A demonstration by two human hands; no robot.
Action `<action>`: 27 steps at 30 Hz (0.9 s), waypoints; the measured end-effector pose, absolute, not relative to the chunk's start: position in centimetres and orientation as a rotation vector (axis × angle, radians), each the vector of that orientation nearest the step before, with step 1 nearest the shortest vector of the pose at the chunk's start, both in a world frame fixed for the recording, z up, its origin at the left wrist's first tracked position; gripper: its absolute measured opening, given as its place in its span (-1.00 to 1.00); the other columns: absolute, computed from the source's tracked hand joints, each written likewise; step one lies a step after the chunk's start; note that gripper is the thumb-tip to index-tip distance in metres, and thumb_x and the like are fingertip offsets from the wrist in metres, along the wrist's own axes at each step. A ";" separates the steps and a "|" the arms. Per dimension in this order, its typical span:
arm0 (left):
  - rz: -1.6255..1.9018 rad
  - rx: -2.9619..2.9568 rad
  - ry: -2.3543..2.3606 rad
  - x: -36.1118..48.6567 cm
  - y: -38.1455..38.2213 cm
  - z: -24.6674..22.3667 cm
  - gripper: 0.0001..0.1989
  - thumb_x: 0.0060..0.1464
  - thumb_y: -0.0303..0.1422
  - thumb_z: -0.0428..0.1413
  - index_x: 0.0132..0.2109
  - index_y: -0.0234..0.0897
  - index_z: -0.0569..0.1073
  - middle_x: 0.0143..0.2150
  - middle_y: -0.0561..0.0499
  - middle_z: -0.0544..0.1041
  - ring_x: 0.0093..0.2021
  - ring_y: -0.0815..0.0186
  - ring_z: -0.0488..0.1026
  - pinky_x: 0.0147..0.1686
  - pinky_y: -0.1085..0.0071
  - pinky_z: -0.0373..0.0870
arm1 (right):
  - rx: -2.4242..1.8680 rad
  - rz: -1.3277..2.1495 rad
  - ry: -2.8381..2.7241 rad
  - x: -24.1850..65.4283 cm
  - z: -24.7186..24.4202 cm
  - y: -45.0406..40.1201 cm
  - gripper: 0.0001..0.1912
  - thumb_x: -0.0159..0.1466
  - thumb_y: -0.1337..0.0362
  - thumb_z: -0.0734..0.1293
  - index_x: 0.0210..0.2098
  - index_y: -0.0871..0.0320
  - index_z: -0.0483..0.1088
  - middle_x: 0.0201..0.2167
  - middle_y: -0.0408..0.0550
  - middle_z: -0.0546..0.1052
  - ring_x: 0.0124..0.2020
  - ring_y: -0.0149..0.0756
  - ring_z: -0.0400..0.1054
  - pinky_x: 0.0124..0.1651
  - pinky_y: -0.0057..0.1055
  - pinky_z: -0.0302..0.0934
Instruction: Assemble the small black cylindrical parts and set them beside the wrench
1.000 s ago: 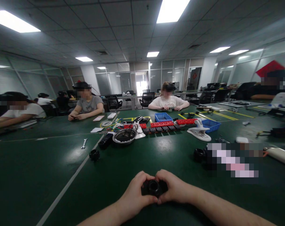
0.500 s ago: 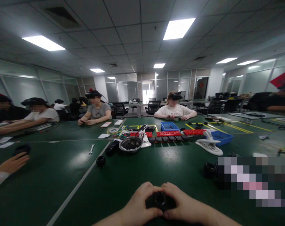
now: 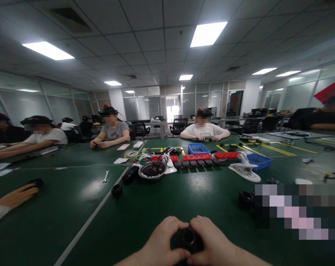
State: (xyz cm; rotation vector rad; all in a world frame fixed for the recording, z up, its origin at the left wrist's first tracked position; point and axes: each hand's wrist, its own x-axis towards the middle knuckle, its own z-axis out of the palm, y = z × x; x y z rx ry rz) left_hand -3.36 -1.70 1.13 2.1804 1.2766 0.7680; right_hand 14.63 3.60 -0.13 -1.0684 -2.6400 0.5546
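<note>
My left hand and my right hand are closed around a black round part with a hollow raised centre, close to the near side of the green table. The fingers curve over its far side and the thumbs nearly meet on its near side. Much of its outer rim is hidden by my palms. A similar black round piece stands on the table to the left, and another black round piece lies to the right.
A co-worker's hand rests on a dark object at the left. Beyond my hands are a round metal dish, a wrench, red socket strips, a white clamp-like base and blue trays. People sit opposite.
Both my hands stay around the black part, with the right fingers slightly shifted. At the left, the co-worker's hand has moved a little to the right with the dark object.
</note>
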 end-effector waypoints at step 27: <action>0.785 2.080 1.435 -2.7 -1.4 0.6 -0.61 -0.18 -0.37 0.15 -0.13 -0.27 0.31 -0.20 -0.03 0.33 -0.19 0.22 0.27 -0.18 0.33 0.22 | -1.070 0.398 -2.621 14.2 -0.6 3.3 -0.53 -0.11 0.02 0.39 -0.30 0.20 0.34 -0.32 0.00 0.40 -0.30 -0.16 0.21 -0.20 -0.25 0.05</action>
